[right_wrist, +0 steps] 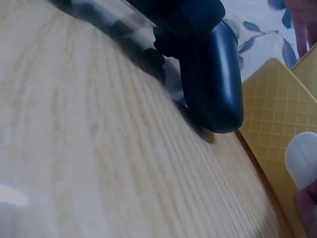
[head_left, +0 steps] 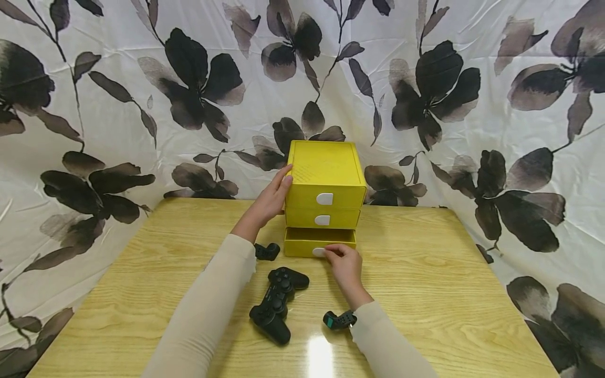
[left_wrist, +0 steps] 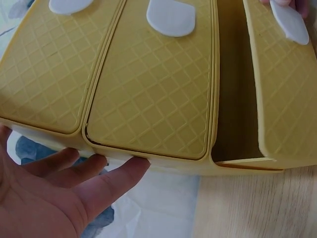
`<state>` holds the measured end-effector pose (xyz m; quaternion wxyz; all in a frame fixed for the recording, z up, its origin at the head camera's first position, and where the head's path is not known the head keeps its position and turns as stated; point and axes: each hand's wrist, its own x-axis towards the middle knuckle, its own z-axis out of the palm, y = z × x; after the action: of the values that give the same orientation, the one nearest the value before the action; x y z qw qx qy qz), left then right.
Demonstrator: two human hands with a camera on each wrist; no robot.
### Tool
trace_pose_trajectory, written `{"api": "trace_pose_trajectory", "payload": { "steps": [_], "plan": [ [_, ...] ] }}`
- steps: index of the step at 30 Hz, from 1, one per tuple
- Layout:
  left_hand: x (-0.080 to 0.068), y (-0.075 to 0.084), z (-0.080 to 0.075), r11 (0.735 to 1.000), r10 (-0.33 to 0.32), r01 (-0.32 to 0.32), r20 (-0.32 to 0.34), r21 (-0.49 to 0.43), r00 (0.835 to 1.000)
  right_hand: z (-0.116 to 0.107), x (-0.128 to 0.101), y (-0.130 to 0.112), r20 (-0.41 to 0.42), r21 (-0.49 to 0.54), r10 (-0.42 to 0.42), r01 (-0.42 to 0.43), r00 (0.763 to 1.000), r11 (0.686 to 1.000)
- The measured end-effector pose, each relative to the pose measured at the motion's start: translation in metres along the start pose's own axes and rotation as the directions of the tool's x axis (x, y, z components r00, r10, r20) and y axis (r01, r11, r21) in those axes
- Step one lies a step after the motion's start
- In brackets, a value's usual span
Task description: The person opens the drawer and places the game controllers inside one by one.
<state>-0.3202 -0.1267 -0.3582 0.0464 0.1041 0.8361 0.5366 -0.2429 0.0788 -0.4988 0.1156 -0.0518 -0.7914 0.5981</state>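
A small yellow drawer box [head_left: 326, 163] with three stacked drawers stands on the table. Its bottom drawer [head_left: 300, 249] is pulled partway out, while the two upper ones are closed. My left hand [head_left: 271, 197] rests against the box's left side, and in the left wrist view its extended fingers [left_wrist: 111, 186] touch the edge of the frame. With thumb and fingertips, my right hand [head_left: 347, 265] pinches the white tab handle [head_left: 319, 252] of the bottom drawer. What lies deep inside that drawer is hidden. A black game controller [head_left: 279, 302] lies on the table between my forearms.
Wood-grain table [head_left: 425, 294] lies under everything. Behind and beside it hangs a white cloth [head_left: 368, 121] with dark flowers. A small dark device [head_left: 337, 320] sits at the right cuff, another dark device [head_left: 268, 252] at the left cuff.
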Motion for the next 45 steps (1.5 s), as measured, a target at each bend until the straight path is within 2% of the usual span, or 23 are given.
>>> {"api": "trace_pose_trajectory", "payload": {
  "steps": [12,20,24,31,45],
  "plan": [
    [0.002,-0.001,-0.004,0.997,0.005,0.0,0.057,-0.081,0.998,-0.01,-0.011,-0.001,0.032,-0.057,-0.03,0.032,0.999,0.998],
    [-0.019,0.028,-0.006,0.998,-0.015,0.02,0.083,-0.066,0.996,-0.016,-0.019,-0.004,0.059,-0.065,-0.02,0.024,0.998,0.998],
    [-0.023,0.033,-0.006,0.998,-0.018,0.024,0.082,-0.064,0.996,-0.018,-0.024,-0.006,0.06,-0.068,-0.022,0.026,0.998,0.997],
    [0.002,-0.001,-0.002,0.999,-0.003,0.005,0.039,-0.053,0.999,-0.02,-0.031,-0.006,0.072,-0.078,-0.024,0.029,0.997,0.996],
    [0.002,-0.001,-0.003,0.998,-0.005,0.008,0.048,-0.063,0.999,-0.023,-0.048,-0.01,0.064,-0.114,-0.025,0.032,0.998,0.993]
  ]
}}
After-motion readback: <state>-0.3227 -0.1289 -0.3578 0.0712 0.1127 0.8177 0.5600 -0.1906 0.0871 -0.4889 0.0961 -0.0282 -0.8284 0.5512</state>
